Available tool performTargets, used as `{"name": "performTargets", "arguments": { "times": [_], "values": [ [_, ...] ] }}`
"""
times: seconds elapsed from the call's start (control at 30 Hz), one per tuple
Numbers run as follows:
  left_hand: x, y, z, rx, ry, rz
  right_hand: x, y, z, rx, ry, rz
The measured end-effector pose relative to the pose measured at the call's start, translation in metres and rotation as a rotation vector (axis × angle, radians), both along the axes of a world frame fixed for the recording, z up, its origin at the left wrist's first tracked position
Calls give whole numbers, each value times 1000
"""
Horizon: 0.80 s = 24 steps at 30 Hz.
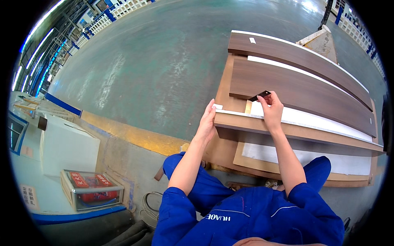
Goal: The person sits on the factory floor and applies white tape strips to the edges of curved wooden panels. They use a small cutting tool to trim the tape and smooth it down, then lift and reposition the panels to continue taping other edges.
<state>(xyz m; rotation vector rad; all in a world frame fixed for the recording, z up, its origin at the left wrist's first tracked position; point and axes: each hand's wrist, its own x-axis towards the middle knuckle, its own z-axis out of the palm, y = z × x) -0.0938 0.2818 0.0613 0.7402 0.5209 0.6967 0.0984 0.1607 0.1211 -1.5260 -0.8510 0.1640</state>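
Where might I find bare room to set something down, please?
The green floor between the yellow stripe and the tan board is bare. It is crowded around the standing panel, with the left hand at its end and the right hand holding a small black piece.

Dark brown boards edged in white, over a grey-green floor [143,82].
The far board [283,56] and the middle board [287,88] carry a faint streaked wood grain; the near board [246,136] pairs a brown face with a plain tan narrow side and a white lip. Tan shows underneath, with a white sheet [299,155]. The small piece [259,96] above is black. The work clothes [246,209] are solid blue (thin white piping and white lettering break it up). At left: a worn yellow stripe [131,135], a white box [67,145], a red cylinder [98,196].
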Motion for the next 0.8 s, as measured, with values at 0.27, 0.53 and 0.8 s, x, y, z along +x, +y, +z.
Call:
{"name": "performTargets", "arguments": {
  "times": [0.27,0.53,0.8],
  "values": [
    [-4,-1,20,205,25,40,1,1,-3,10,9,0],
    [-8,6,45,1138,455,61,0,1,0,15,11,18],
    [-7,11,36,1126,375,49,2,1,-4,24,32,23]
  ]
}}
